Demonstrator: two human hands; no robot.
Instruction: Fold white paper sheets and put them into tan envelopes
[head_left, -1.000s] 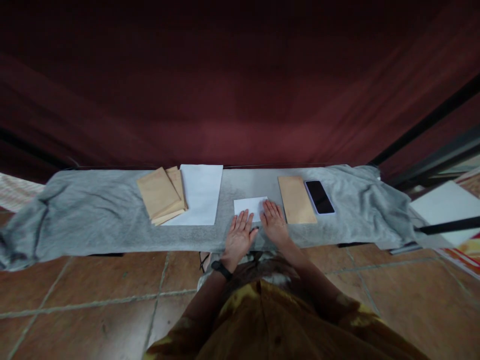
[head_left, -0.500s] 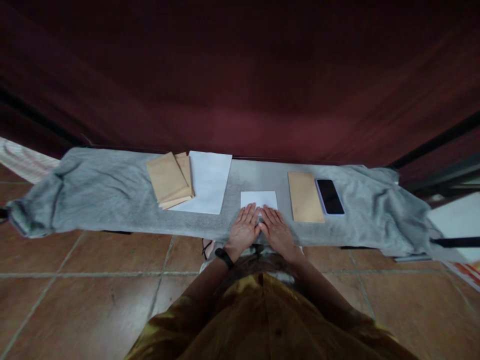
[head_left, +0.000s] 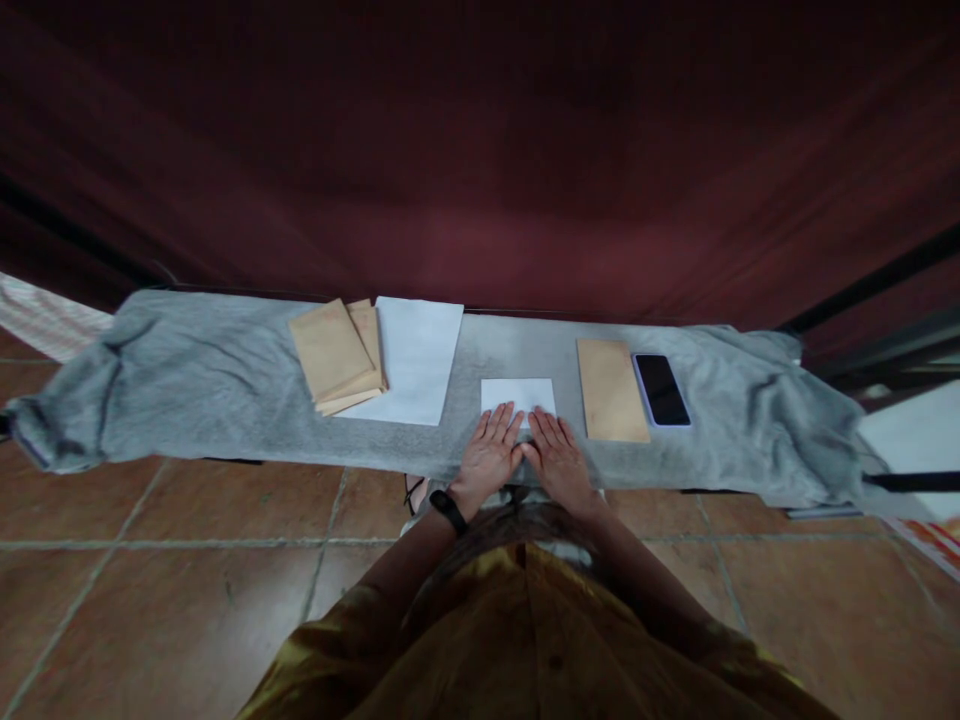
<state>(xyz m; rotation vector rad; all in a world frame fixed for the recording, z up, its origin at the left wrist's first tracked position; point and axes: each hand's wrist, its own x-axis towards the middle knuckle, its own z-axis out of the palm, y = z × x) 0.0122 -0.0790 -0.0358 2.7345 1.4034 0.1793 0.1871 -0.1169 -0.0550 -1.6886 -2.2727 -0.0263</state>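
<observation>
A small white folded-looking sheet of paper (head_left: 517,391) lies on the grey cloth in front of me. My left hand (head_left: 489,455) rests flat with its fingertips on the paper's near left part. Beside it my right hand (head_left: 558,460) lies flat too, fingers stretched over the near right part. The thumbs almost meet, and the hands hide the paper's near edge. To the right of the paper a single brown envelope (head_left: 613,392) lies flat. On the left are a larger stack of white paper (head_left: 420,360) and several brown envelopes (head_left: 331,350) partly overlapping it.
A phone (head_left: 661,390) with a pale purple case lies right of the single envelope. The grey cloth (head_left: 217,390) covers a long narrow surface and bunches at both ends. A dark red panel (head_left: 480,200) stands behind it; tiled floor (head_left: 225,590) shows in front.
My right hand has shifted slightly right, leaving a wider gap between the fingertips of both hands. The paper stays in place on the cloth.
</observation>
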